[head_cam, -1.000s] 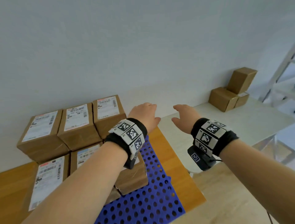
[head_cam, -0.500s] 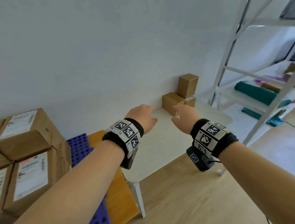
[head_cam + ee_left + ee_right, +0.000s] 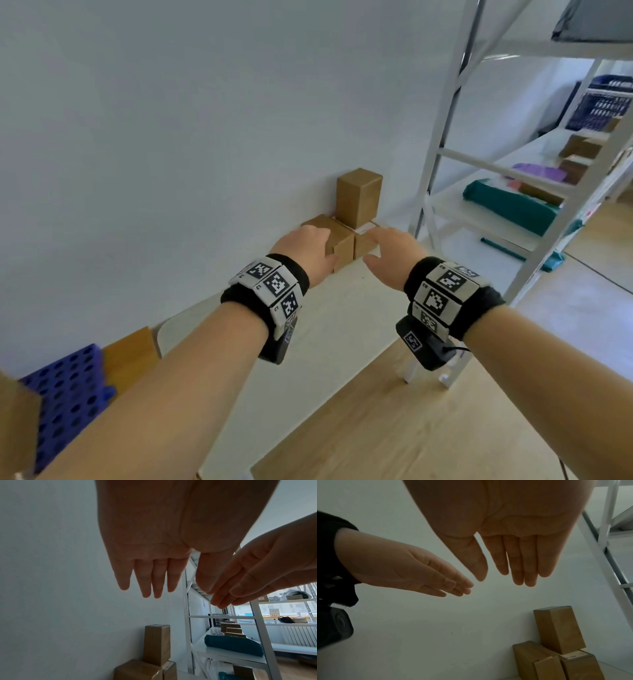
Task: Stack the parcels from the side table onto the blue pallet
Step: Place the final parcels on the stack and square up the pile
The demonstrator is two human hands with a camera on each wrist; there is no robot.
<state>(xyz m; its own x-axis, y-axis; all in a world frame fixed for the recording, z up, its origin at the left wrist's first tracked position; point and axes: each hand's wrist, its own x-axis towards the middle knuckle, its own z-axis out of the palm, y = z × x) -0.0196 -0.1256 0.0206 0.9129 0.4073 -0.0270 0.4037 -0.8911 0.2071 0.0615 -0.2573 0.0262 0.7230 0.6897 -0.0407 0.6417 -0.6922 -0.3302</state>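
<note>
Both hands have come forward over the white side desk (image 3: 329,329) toward three brown cardboard parcels (image 3: 358,197) stacked against the wall; the blue perforated plastic pallet (image 3: 68,387) has slid to the lower left edge. Left wrist view: left hand (image 3: 150,545) flat, fingers straight, holding nothing. Right wrist view: right hand (image 3: 513,534) likewise flat and empty, above the parcels.

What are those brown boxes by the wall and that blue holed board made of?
The parcels look like matte brown cardboard: folded flaps, taped seams. The blue pallet seems moulded plastic, judging by its uniform colour and regular holes, though that is less certain.
</note>
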